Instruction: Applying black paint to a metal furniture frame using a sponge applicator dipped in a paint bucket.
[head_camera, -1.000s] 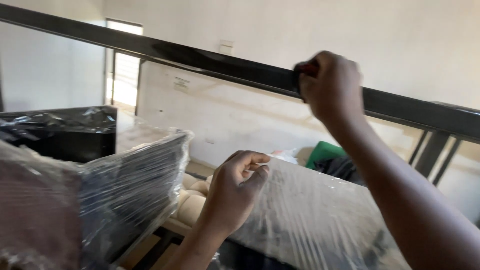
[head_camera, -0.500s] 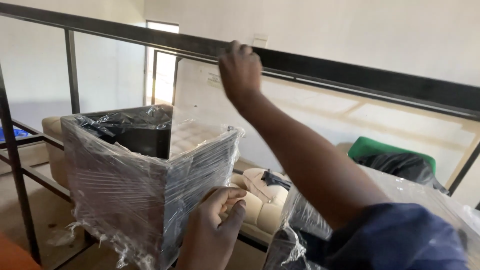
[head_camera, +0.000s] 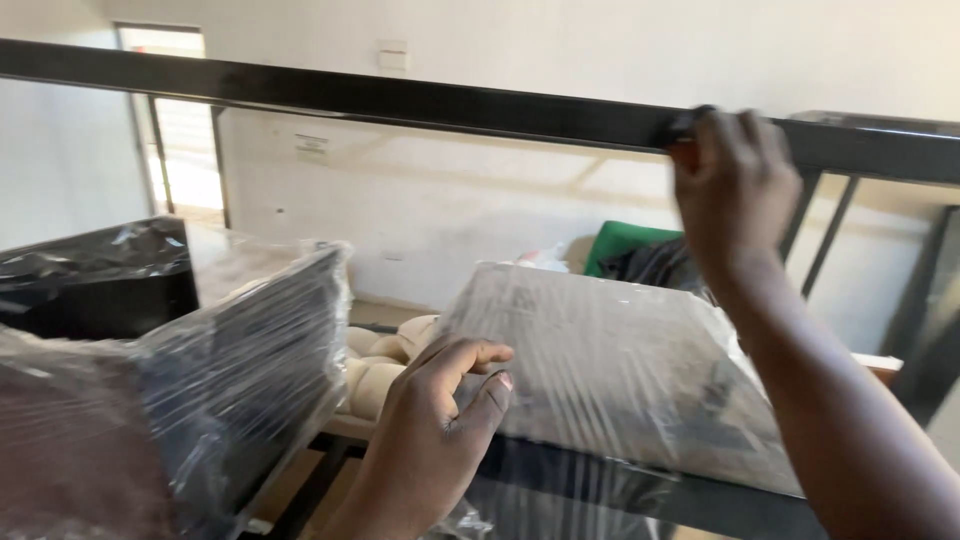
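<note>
The right hand (head_camera: 735, 190) was raised and pressed against the black metal rail (head_camera: 400, 100), its fingers curled over a small dark object (head_camera: 680, 125) held on the rail's face; what that object was could not be told. The rail's long axis ran nearly level across the view from left to right, dipping slightly toward the right, and the right hand sat toward its right end, where slanted black bars (head_camera: 820, 235) dropped away beneath it. The left hand (head_camera: 445, 410) was lower and nearer the body, half closed with the thumb set against the fingers, resting at the left edge of a flat panel wrapped in clear film (head_camera: 610, 360); whether it pinched the film could not be told. That panel lay tilted, directly below the right forearm. To the left stood a dark box-like piece wrapped in the same film (head_camera: 220, 390), just beside the left hand. Between the two wrapped pieces, beige cushions (head_camera: 380, 375) showed lower down. Beyond the panel, a green item (head_camera: 625, 245) lay near the pale wall (head_camera: 450, 215).
</note>
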